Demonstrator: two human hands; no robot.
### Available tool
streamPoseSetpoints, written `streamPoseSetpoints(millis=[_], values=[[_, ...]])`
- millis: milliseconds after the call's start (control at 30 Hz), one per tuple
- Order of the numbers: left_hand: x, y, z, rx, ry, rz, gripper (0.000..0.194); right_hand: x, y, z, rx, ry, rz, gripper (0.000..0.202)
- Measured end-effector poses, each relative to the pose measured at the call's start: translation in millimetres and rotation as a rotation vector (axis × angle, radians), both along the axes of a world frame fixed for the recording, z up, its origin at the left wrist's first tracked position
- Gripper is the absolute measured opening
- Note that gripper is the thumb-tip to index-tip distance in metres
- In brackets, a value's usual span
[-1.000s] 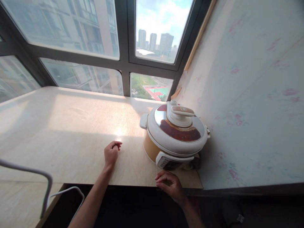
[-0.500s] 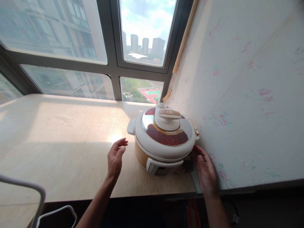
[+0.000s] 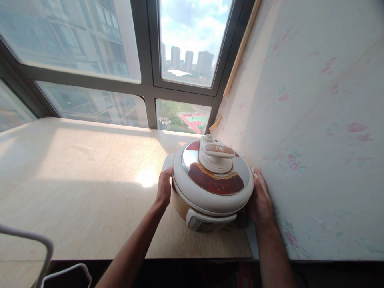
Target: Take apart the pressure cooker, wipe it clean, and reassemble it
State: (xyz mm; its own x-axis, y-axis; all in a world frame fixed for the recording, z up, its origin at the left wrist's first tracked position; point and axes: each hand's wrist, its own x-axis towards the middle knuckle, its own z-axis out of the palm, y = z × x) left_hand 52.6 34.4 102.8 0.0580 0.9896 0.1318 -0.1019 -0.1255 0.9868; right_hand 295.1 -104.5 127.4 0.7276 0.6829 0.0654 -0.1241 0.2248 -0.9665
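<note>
An electric pressure cooker [image 3: 213, 204] with a white rim and a gold-brown body stands on the windowsill. Its lid [image 3: 216, 182] is silver with dark red panels and carries a tan-topped grip [image 3: 220, 151]. My left hand [image 3: 164, 187] is closed at the left side handle [image 3: 168, 161], thumb on top and fingers mostly hidden underneath. On the opposite side, beside the wall, my right hand [image 3: 262, 202] holds the cooker by its right handle [image 3: 254, 173], with part of the fingers out of sight. The control panel [image 3: 202, 224] faces me.
The pale, wood-patterned sill [image 3: 90, 208] ends at a front edge close to my arms. A floral-papered wall [image 3: 324, 160] rises close on the right. Behind the cooker are grey window frames [image 3: 150, 92]. A white bent tube [image 3: 45, 242] is at lower left.
Both hands have moved up and inward, from beside the cooker onto its side handles. The view has shifted slightly; the cooker still stands on the sill.
</note>
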Motion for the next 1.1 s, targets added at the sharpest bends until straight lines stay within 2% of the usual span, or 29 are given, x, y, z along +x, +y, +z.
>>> streamPoseSetpoints(millis=[100, 267, 433, 600, 800, 933, 1100], values=[[6.7, -2.3, 3.2, -0.067, -0.152, -0.055, 0.046, -0.2, 2.9, 2.1, -0.016, 0.002, -0.033, 0.080], [5.4, -11.8, 9.6, -0.162, -0.289, -0.063, 0.045, -5.3, 1.3, 2.8, -0.029, 0.026, -0.049, 0.076], [-8.1, -19.8, 14.9, -0.173, -0.326, -0.095, 0.049, -16.2, 2.9, 6.4, -0.017, 0.027, -0.013, 0.069], [-29.0, -24.2, 17.8, -0.200, -0.307, -0.002, 0.049, -35.7, 5.8, 6.5, -0.007, 0.047, 0.012, 0.067], [-76.9, -18.4, 25.4, -0.208, -0.315, 0.100, 0.048, -79.3, 12.5, 5.7, -0.075, 0.101, 0.119, 0.081], [-123.4, -10.6, 30.5, -0.168, -0.331, 0.166, 0.047, -122.3, 24.0, 10.5, -0.115, 0.138, 0.190, 0.094], [-189.5, 2.3, 26.0, -0.117, -0.343, 0.220, 0.050, -177.5, 43.6, 11.2, -0.130, 0.144, 0.330, 0.102]])
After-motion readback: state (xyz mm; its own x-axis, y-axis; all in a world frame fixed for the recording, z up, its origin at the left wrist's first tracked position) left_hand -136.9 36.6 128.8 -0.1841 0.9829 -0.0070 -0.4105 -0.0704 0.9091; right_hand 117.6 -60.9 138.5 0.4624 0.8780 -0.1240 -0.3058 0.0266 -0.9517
